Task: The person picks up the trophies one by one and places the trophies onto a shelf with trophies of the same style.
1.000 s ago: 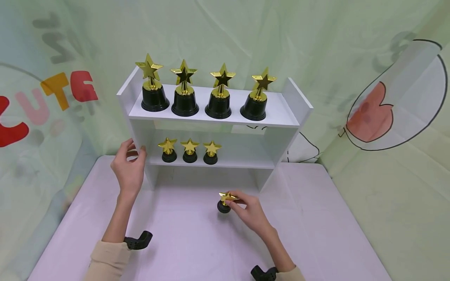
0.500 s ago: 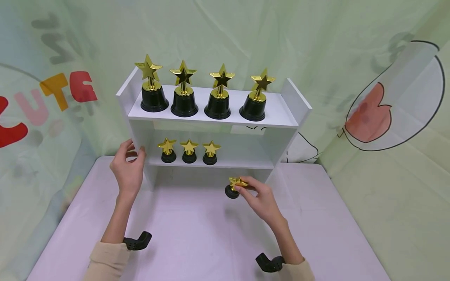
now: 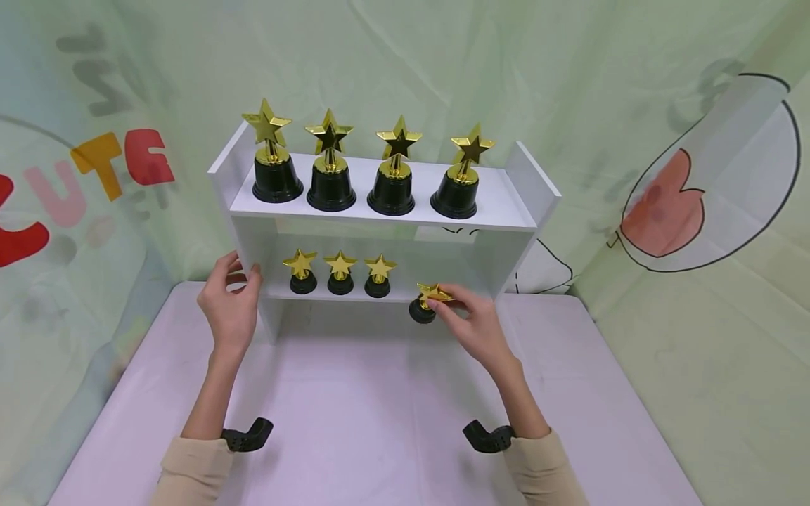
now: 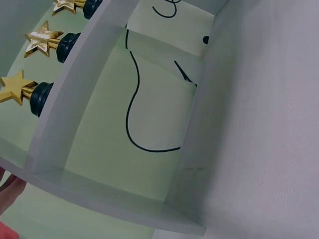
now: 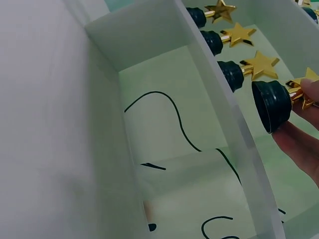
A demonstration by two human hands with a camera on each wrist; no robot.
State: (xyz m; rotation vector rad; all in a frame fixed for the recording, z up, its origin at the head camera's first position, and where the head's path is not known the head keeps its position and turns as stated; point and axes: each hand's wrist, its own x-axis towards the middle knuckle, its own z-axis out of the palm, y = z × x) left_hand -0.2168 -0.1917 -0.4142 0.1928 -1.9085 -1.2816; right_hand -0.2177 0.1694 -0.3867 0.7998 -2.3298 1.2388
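My right hand [image 3: 476, 325] pinches a small star trophy [image 3: 422, 310] by its gold star, the black base tilted, at the front edge of the middle shelf. In the right wrist view that trophy's base [image 5: 271, 105] hangs beside the shelf board. Three matching small trophies [image 3: 340, 273] stand in a row on the middle shelf, left of the held one. My left hand [image 3: 229, 309] holds the left side panel of the white shelf unit [image 3: 380, 223], thumb at the panel's front edge. Only part of its fingers [image 4: 11, 193] shows in the left wrist view.
Several larger star trophies [image 3: 392, 184] stand along the top shelf between raised side panels. The unit sits on a table with a pale cloth [image 3: 354, 414]. Behind it hangs a light green printed curtain [image 3: 557, 84].
My right hand has lifted the small trophy from low over the table, up and slightly right, to the middle shelf's front edge. The left hand stays at the side panel.
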